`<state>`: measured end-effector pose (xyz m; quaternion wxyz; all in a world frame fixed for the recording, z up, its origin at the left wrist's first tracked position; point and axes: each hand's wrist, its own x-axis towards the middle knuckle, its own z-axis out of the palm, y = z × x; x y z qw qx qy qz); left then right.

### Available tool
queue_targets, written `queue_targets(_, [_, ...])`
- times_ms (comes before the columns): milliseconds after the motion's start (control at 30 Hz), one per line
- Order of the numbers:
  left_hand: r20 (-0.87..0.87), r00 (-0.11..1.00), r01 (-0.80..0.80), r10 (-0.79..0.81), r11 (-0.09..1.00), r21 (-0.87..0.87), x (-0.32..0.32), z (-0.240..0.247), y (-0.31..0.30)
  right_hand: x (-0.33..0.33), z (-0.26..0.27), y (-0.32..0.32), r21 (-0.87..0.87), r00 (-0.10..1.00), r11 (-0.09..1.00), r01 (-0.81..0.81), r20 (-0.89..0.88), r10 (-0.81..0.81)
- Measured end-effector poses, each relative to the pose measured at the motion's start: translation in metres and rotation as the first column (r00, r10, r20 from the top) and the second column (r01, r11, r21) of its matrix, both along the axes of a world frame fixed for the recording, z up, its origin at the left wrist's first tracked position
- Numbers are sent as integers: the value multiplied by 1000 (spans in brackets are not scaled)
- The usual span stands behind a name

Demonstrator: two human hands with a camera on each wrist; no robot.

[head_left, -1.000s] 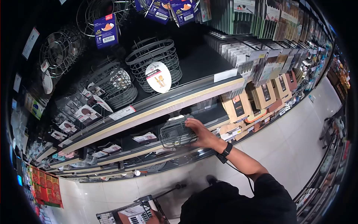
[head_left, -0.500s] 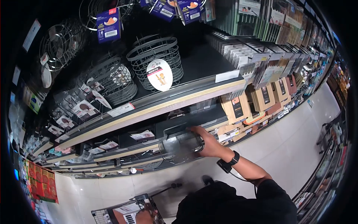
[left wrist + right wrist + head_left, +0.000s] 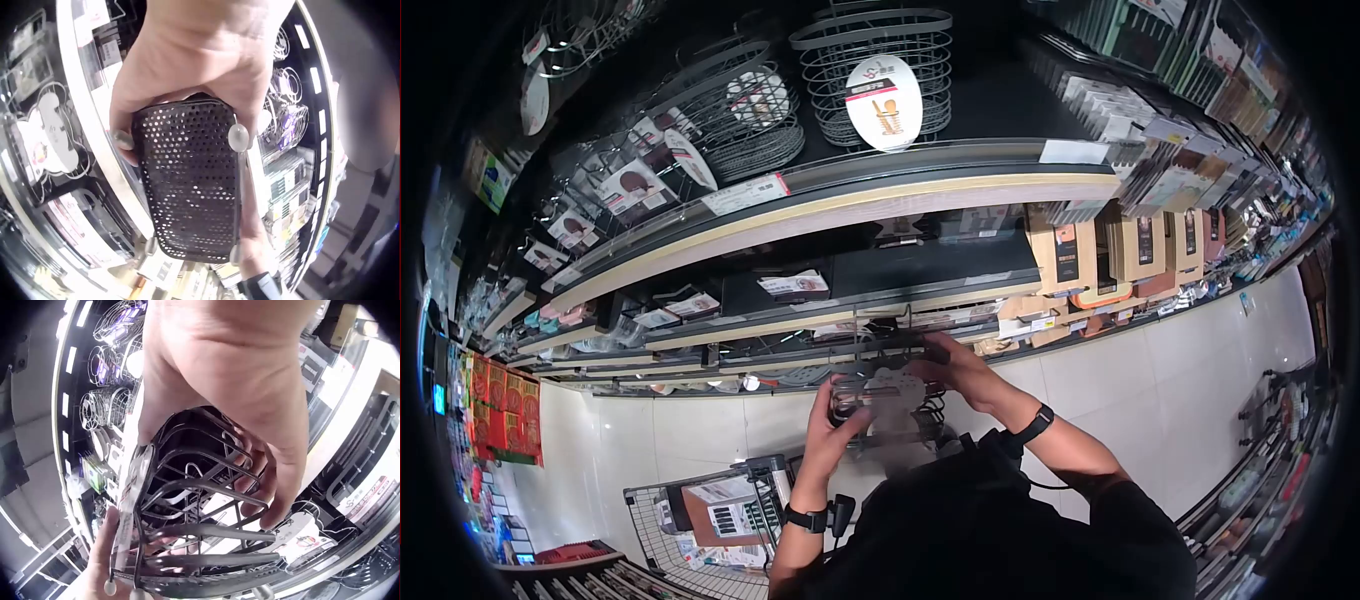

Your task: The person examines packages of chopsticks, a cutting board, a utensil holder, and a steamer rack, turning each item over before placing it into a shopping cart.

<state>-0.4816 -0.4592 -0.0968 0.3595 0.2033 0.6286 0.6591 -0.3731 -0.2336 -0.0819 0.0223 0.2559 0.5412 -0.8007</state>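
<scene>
Both hands hold a dark wire rack [image 3: 884, 395] in front of the body, just off the shelf front. Its perforated base [image 3: 190, 181] faces the left wrist camera, with small rounded feet at the corners. Curved wire bars [image 3: 206, 487] form its other side, and a pale label card is on it. The left hand [image 3: 832, 437] grips one end, thumb and fingers on opposite sides. The right hand [image 3: 975, 378] grips the other end, its fingers [image 3: 265, 469] curled around the bars. In the head view the rack is partly blurred.
A shelf edge [image 3: 850, 212] runs across ahead, with wire baskets [image 3: 820, 90] above it. Brown packaged boards [image 3: 1145, 250] stand to the right. A shopping cart [image 3: 640, 515] with boxed goods in it stands at lower left. Pale floor [image 3: 1100, 380] lies below the shelves.
The rack has come away from the lower shelf toward the body in the right hand. The left hand has left the cart and now grips the rack too. The head view has shifted.
</scene>
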Motion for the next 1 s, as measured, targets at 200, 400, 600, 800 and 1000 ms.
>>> queue_targets(200, [321, 929, -194, 186, 981, -7, 9, 1, 2, 13, -15, -17, 95, 990, 995, 33, -140, -20])
queue_targets(400, [362, 917, -196, 166, 979, 50, 14, 6, 4, 17, 5, -34, -15, 968, 989, 148, -201, -148])
queue_targets(600, [187, 966, -198, 181, 977, 78, 23, 22, 12, 22, 9, -34, -100, 954, 979, 181, -224, -199])
queue_targets(800, [104, 972, -221, 213, 973, 69, 27, 23, 11, 24, 10, -34, -119, 957, 978, 169, -217, -192])
queue_targets(1000, [55, 972, -232, 230, 972, 46, 30, 29, 9, 21, 4, -37, -65, 955, 986, 154, -246, -165])
